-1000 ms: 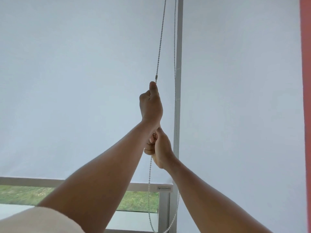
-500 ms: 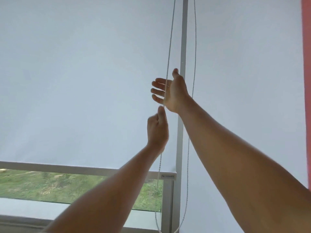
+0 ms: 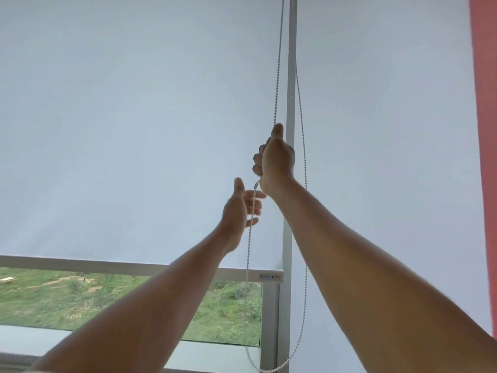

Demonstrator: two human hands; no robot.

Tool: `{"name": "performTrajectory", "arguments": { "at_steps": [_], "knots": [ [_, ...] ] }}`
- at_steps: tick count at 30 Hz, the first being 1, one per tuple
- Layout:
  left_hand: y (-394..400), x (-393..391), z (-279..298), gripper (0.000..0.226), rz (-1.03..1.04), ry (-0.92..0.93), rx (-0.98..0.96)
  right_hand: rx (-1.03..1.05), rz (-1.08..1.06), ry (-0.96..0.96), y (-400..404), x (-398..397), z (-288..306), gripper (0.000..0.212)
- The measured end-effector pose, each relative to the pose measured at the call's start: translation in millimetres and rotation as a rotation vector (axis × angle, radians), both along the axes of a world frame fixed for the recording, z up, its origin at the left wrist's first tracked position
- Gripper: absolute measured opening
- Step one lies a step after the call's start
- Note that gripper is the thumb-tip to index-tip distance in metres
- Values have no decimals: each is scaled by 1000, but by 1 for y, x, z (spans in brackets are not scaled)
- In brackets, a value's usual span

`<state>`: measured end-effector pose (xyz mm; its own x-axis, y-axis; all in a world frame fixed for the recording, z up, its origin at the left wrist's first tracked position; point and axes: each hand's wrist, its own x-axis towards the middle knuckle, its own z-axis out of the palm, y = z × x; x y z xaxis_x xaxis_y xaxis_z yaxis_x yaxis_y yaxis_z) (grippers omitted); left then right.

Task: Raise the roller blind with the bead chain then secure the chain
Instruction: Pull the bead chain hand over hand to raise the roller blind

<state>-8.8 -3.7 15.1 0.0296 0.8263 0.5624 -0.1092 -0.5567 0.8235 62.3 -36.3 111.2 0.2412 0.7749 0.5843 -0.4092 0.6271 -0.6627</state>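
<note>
A white roller blind covers most of the window; its bottom bar hangs above a strip of bare glass. The bead chain runs down beside the grey window post and loops near the sill. My right hand is fisted on the front strand, thumb up. Just below it, my left hand is open with fingers spread, and the chain passes by its fingertips. The back strand hangs free to the right of my right hand.
A second white blind covers the pane right of the post. A reddish wall or curtain edge borders the far right. Grass and shrubs show through the uncovered glass. The sill runs along the bottom left.
My right hand has closed on the chain above, and my left hand has let go and opened below it. The blind's bottom bar sits higher than one second ago.
</note>
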Motion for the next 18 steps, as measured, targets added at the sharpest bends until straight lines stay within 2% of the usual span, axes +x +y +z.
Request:
{"name": "performTrajectory", "arguments": {
  "at_steps": [4, 9, 11, 15, 18],
  "knots": [
    [-13, -5, 39, 70, -20, -51, 12, -12, -56, -82, 10, -7, -51, 66],
    [-39, 3, 92, 51, -47, 36, 5, -45, 83, -80, 15, -18, -118, 54],
    [-47, 9, 103, 50, 17, 54, -25, -56, 126, -96, 12, -20, -128, 55],
    [-43, 18, 107, 51, 106, -161, -77, -45, 187, -176, 5, -23, -126, 57],
    [-40, 20, 107, 50, 118, -261, -18, -41, 243, -213, 7, -17, -121, 56]
  ]
}}
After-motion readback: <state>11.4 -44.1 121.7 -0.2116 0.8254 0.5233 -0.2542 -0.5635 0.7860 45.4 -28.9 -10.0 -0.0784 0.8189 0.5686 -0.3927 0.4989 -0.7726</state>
